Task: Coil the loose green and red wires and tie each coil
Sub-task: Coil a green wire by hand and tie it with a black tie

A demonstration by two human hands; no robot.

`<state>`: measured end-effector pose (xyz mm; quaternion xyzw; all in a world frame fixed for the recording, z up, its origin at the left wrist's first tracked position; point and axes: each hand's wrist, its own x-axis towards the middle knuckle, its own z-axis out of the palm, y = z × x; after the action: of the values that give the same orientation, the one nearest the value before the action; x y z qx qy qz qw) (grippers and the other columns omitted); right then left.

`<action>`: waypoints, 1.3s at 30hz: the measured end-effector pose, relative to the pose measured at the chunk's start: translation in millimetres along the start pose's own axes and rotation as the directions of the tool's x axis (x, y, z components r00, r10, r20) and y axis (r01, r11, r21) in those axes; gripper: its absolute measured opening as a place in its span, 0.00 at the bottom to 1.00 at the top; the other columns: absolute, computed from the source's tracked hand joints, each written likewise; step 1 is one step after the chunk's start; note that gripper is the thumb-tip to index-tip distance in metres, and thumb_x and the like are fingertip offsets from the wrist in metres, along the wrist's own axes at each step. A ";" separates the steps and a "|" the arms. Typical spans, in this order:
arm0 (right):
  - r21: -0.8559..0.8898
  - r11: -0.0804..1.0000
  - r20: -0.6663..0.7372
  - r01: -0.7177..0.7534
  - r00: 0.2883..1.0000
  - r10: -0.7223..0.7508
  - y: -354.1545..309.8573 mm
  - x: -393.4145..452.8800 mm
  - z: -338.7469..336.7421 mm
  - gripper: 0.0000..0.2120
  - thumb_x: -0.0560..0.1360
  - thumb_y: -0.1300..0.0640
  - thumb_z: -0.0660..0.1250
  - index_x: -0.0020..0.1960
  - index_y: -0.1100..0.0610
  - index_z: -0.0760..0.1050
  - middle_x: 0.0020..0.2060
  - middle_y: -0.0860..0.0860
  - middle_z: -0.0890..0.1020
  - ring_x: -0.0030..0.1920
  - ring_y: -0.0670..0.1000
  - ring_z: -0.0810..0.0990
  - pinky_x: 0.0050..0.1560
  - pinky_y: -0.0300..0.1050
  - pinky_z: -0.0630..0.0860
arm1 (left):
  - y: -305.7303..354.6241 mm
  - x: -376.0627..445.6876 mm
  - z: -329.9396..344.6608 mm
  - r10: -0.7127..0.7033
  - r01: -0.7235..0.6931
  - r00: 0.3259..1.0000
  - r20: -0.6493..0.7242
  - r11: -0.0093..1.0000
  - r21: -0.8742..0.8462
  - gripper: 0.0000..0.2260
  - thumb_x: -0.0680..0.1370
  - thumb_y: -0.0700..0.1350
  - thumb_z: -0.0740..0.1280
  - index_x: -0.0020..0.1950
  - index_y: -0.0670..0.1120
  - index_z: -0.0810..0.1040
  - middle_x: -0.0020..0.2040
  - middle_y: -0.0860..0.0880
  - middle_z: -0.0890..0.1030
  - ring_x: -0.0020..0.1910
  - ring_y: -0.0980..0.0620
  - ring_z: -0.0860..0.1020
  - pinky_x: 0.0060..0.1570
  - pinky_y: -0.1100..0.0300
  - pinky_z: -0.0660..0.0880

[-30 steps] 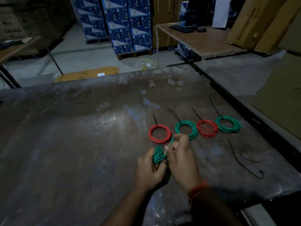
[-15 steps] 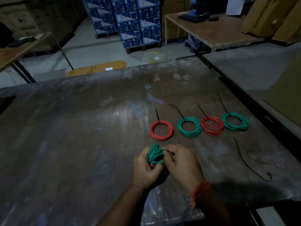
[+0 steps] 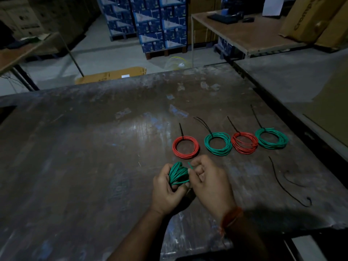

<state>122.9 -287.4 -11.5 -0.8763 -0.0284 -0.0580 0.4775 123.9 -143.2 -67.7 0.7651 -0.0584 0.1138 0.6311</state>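
Note:
My left hand [image 3: 166, 191] grips a bunched green wire coil [image 3: 177, 174] just above the dark worktable [image 3: 84, 157]. My right hand [image 3: 209, 181] pinches the coil's right side, and the short free wire end [image 3: 190, 165] sticks up by its fingers. Beyond my hands lies a row of tied coils, each with a black tie tail: a red coil [image 3: 186, 147], a green coil [image 3: 218, 143], a second red coil [image 3: 244, 142] and a second green coil [image 3: 272, 138].
Loose black ties [image 3: 286, 182] lie on the table to the right of my hands. The table's right edge meets a grey surface [image 3: 293, 80]. Stacked blue boxes [image 3: 154, 21], a desk [image 3: 250, 34] and a flat carton [image 3: 111, 75] are behind.
The long green wire end that stuck up a second ago now shows only as a short tip by my right fingers. Both hands stay together on the coil.

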 end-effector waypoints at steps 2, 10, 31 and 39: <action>0.040 0.999 0.002 0.001 1.000 -0.001 -0.7 -1.9 -0.8 0.06 0.77 0.61 0.70 0.48 0.50 0.77 0.32 0.41 0.80 0.36 0.41 0.82 0.38 0.41 0.78 | -0.1 0.2 -0.9 0.002 -0.002 1.000 -0.004 1.000 0.000 0.11 0.69 0.42 0.71 0.49 0.42 0.75 0.35 0.44 0.78 0.34 0.52 0.74 0.30 0.44 0.72; 0.104 0.994 0.035 -0.038 0.999 0.035 6.3 -6.6 4.4 0.09 0.74 0.42 0.62 0.52 0.41 0.76 0.40 0.39 0.85 0.41 0.42 0.85 0.43 0.55 0.83 | 1.8 -1.1 -0.3 0.018 -0.018 1.000 -0.007 0.998 -0.065 0.12 0.69 0.45 0.68 0.48 0.40 0.74 0.35 0.43 0.77 0.33 0.49 0.74 0.29 0.45 0.69; 0.061 0.993 0.133 -0.097 0.987 0.089 10.9 10.0 5.5 0.04 0.76 0.57 0.68 0.46 0.53 0.82 0.38 0.46 0.87 0.40 0.43 0.85 0.44 0.49 0.83 | -1.4 -0.1 -3.6 0.195 -0.210 0.976 0.098 0.961 0.179 0.07 0.70 0.47 0.65 0.40 0.46 0.69 0.32 0.50 0.72 0.32 0.57 0.68 0.27 0.51 0.66; 0.242 0.962 0.088 -0.128 0.990 0.110 21.6 7.9 10.2 0.04 0.76 0.57 0.71 0.43 0.50 0.79 0.35 0.48 0.85 0.37 0.47 0.85 0.43 0.55 0.83 | -4.0 -1.0 -2.3 0.118 -0.120 0.992 0.036 0.991 0.060 0.12 0.73 0.53 0.68 0.42 0.45 0.72 0.32 0.51 0.73 0.31 0.54 0.71 0.28 0.54 0.67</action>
<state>133.8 -290.6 -33.9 -0.8118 -0.0003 0.0074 0.5839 123.6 -140.2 -71.4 0.7814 -0.1105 0.1405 0.5979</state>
